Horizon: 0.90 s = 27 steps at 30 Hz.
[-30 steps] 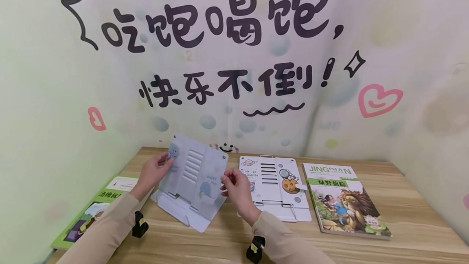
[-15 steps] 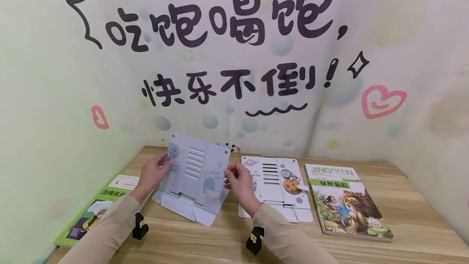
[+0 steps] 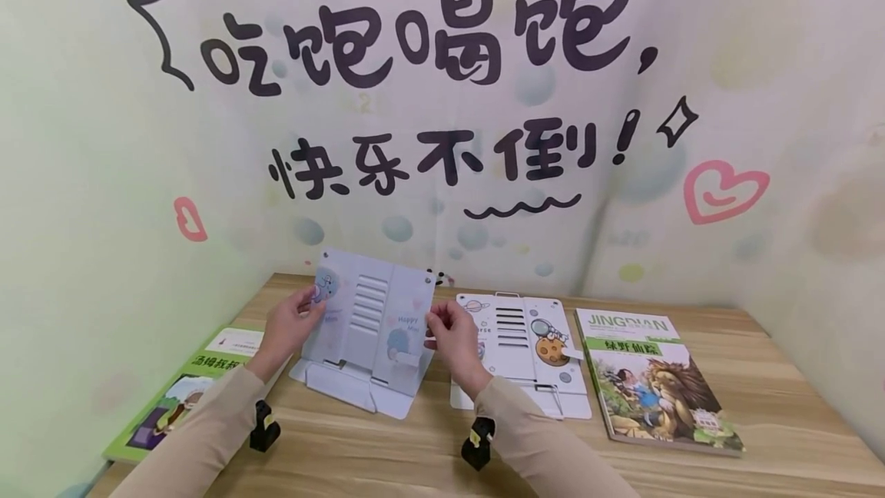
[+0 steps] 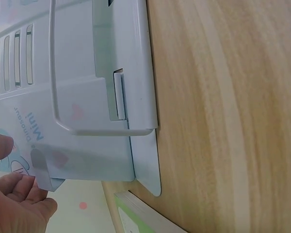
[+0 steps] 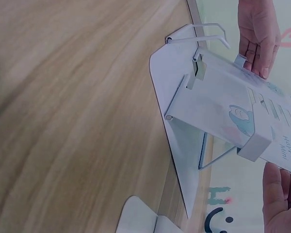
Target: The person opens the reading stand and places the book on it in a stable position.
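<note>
A pale blue-white book stand (image 3: 369, 329) with a dinosaur print stands tilted up on the wooden table, its base plate (image 5: 179, 150) on the wood. My left hand (image 3: 286, 329) pinches the panel's left edge, thumb in front, in the head view. At the right edge, my right hand (image 3: 455, 340) holds the panel with its fingertips. In the left wrist view the wire page holder (image 4: 53, 73) crosses the lower front of the panel. A wire leg (image 5: 218, 159) shows behind the panel in the right wrist view.
A second book stand (image 3: 515, 356) with an astronaut print lies flat to the right, partly behind my right forearm. Beyond it lies a storybook (image 3: 657, 383) with a lion cover. A green book (image 3: 173, 398) is at the left, partly under my left sleeve. A printed cloth (image 3: 429, 114) hangs behind the table.
The stand's panel has tilted up slightly and its lower front edge has moved back, away from me. Both hands keep hold of its sides. The view has shifted a little.
</note>
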### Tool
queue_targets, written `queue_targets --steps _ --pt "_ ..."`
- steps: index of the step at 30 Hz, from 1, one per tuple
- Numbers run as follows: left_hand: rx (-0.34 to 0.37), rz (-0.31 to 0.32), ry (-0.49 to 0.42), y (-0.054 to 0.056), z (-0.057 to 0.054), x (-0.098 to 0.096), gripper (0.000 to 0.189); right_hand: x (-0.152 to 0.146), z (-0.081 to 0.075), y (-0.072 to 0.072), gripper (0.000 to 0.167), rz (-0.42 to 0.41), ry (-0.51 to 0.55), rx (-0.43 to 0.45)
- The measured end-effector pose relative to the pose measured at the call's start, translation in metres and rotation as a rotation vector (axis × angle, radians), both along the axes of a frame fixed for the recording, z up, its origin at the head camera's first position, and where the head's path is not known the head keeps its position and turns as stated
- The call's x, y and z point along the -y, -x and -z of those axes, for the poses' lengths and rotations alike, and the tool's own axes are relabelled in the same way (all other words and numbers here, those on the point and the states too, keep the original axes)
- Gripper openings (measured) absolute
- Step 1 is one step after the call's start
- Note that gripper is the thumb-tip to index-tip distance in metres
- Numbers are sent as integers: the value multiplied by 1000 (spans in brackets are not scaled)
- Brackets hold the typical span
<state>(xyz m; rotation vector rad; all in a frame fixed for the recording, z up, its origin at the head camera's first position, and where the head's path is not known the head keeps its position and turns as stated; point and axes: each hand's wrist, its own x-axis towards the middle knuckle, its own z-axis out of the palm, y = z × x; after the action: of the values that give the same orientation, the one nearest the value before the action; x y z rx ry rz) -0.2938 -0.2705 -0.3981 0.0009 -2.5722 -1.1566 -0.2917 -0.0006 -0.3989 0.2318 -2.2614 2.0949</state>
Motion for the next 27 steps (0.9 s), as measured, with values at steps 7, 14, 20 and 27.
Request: queue_targets --steps 7,14,20,27 --pt "-1 5 5 0 0 -1 50 1 3 5 10 21 -29 4" --pt "10 4 18 -2 -4 -2 49 2 2 4 10 30 -28 15" --pt "23 3 22 -1 -6 -1 49 3 1 4 10 24 -21 21" --pt "31 52 34 -8 -9 4 52 4 1 -1 15 73 19 -12"
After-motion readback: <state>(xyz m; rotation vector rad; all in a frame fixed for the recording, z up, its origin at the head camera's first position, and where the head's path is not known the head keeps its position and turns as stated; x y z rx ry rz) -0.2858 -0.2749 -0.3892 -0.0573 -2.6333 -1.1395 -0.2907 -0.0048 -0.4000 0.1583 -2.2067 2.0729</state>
